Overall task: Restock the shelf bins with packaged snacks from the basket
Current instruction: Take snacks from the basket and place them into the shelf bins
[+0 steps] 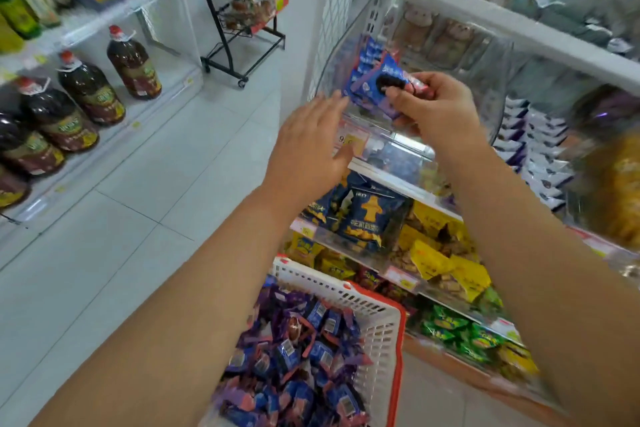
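The right hand point(433, 104) pinches a blue snack pack point(375, 87) between thumb and fingers, holding it at the mouth of the clear bin point(408, 144), just ahead of and slightly left of the knuckles. More blue packs point(367, 55) stand inside the bin just beyond the held one. The left hand point(311, 146) is released, fingers straight and spread, hovering beside the bin's front edge with its fingertips near the price tag point(349, 142); whether it touches the bin I cannot tell. The basket point(377, 315) sits below both forearms, near the elbows, heaped with blue and purple packs point(298, 357).

The step in hand looks like placing: 1 pack is being set among those already in the bin. Much stock remains in the basket, so the task seems far from done.

Next, the right hand likely needs to push the pack fully past the bin lip, stand it in line with the others, let go, then drop toward the basket for another
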Available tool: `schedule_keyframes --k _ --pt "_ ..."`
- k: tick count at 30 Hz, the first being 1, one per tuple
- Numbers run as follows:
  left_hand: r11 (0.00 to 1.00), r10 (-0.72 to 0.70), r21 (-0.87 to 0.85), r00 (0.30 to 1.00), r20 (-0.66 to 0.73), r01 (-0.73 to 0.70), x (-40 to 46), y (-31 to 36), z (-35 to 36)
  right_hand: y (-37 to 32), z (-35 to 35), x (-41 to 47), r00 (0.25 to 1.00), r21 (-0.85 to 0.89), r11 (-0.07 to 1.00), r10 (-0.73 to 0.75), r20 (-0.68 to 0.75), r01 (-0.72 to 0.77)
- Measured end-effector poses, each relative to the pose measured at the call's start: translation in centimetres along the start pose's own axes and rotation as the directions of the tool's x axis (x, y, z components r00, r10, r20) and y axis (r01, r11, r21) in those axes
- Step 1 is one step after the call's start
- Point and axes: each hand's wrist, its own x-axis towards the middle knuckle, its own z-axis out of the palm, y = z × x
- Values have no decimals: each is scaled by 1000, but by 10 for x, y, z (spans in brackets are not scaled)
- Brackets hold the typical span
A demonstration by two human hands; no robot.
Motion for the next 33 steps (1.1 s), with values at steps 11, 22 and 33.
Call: schedule_keyframes --k 11,22,33 --pt "998 4 68 996 86 -10 6 -14 2 47 46 109 869 -56 876 482 116 -479" --pt "1000 9 26 995 103 -11 5 -15 1 57 50 109 865 223 836 475 165 -502" --pt "1000 0 6 994 108 0 4 -15 1 49 36 103 883 152 870 457 104 -468"
